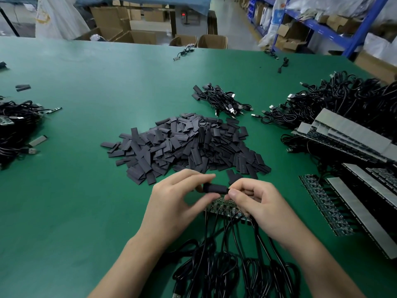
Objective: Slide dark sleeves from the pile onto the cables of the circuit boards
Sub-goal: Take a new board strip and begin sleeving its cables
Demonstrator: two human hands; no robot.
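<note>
Sleeve (215, 188): pinched betw. L hand (171, 209) & R hand (261, 206), above board (223, 208); cables (227, 254) trail near; pile (184, 147) behind on table (86, 190).

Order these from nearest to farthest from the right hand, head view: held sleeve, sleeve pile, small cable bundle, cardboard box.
1. held sleeve, at the right hand fingertips
2. sleeve pile, just beyond
3. small cable bundle, behind the pile
4. cardboard box, far back, centre
</note>
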